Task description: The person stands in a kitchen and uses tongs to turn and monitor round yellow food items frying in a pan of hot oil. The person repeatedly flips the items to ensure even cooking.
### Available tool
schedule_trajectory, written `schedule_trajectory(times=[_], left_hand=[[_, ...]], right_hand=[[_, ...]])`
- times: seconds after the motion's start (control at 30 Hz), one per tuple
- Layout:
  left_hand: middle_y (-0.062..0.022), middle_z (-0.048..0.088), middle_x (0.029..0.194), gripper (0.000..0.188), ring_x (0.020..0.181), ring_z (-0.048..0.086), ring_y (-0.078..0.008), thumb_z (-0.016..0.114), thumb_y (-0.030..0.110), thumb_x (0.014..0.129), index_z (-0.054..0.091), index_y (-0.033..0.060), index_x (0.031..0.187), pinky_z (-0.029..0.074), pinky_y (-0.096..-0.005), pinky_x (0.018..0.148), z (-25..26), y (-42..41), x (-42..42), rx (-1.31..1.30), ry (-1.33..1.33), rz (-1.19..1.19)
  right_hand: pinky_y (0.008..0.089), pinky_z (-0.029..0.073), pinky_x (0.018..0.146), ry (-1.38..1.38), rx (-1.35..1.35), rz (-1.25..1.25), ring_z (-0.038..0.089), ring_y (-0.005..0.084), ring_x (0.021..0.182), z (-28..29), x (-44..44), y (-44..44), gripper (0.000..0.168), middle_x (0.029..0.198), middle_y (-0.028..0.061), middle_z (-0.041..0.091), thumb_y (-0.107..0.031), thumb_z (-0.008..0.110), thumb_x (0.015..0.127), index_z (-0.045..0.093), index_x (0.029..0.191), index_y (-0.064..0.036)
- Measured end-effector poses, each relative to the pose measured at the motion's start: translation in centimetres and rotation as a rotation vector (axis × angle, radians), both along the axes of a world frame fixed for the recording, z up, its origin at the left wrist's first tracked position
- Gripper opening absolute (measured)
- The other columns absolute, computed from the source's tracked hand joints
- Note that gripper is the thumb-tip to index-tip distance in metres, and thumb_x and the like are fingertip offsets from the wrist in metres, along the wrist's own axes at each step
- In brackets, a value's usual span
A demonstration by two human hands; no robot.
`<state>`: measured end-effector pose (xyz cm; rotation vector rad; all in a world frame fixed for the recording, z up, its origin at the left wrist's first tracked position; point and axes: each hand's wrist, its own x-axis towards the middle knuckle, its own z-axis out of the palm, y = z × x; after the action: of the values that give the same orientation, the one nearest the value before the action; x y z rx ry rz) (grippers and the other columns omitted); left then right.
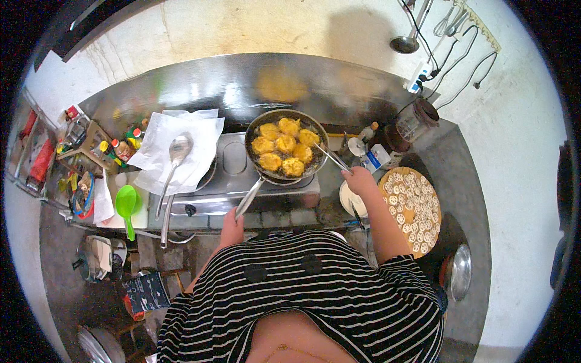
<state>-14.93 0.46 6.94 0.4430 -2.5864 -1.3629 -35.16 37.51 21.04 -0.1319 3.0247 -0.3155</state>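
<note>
My left hand (233, 229) grips the metal handle (250, 198) of a frying pan (251, 165) on the right side of a gas stove. Several golden battered fritters (286, 143) lie in bubbling oil inside the pan. In my right hand (361, 180) is a slim metal utensil (333, 158), tongs or chopsticks; I cannot tell which. Its tips reach over the pan's right rim to the fritter (309, 137) at the right. Below that hand stands a pale bowl (347, 198), with a dark-handled utensil resting across it.
Sliced lotus root covers a round wooden board (411, 213) at the right. White paper (156, 131) with a slotted metal spoon (180, 147) covers another pan on the stove (233, 159). A green plastic ladle (128, 199), sauce bottles (122, 149), a glass jug (415, 122) and hanging cables (447, 68) surround the counter.
</note>
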Motion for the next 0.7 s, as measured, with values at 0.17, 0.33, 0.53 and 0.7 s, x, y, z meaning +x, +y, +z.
schedule_trajectory(times=[0.17,0.33,0.53,0.7], left_hand=[[-0.0251,0.051,0.117,0.040,0.111,0.048,-0.0394,0.052,0.019,0.091,0.045,-0.0015,0.125,0.038,-0.0434,0.096,-0.5,-0.4,0.1,0.010,0.006,-0.011],[-0.0250,0.051,0.118,0.041,0.111,0.048,-0.0394,0.052,0.019,0.091,0.045,-0.0014,0.126,0.038,-0.0435,0.096,0.2,-0.2,0.1,0.005,-0.016,-0.008],[-0.0248,0.051,0.117,0.040,0.110,0.049,-0.0398,0.053,0.017,0.090,0.046,-0.0015,0.124,0.039,-0.0436,0.095,-0.2,-0.5,-0.2,0.023,-0.018,-0.019],[-0.0242,0.052,0.115,0.038,0.108,0.049,-0.0400,0.054,0.015,0.088,0.047,-0.0012,0.123,0.039,-0.0439,0.094,-0.5,-0.8,-0.4,0.004,0.023,-0.056]], right_hand=[[0.0450,0.050,0.074,0.103,0.117,-0.013,0.062,0.0352,0.090,2.9,2.4,-2.8,0.043,0.098,0.0168,0.064,-0.032,0.055,0.089,0.049,0.123,-0.008],[0.0403,0.054,0.065,0.297,0.274,0.113,0.066,0.0303,0.083,2.1,0.7,-2.6,0.027,0.091,0.0144,0.061,-0.016,0.054,0.087,0.049,0.113,-0.010],[0.0420,0.052,0.060,0.264,0.378,0.181,0.066,0.0274,0.076,-1.3,-2.2,-4.2,0.021,0.087,0.0098,0.059,-0.010,0.049,0.086,0.051,0.107,-0.009],[0.0413,0.052,0.063,0.248,0.343,0.198,0.066,0.0273,0.080,-2.2,-4.0,-5.0,0.018,0.087,0.0103,0.060,-0.015,0.052,0.087,0.051,0.104,-0.009]])
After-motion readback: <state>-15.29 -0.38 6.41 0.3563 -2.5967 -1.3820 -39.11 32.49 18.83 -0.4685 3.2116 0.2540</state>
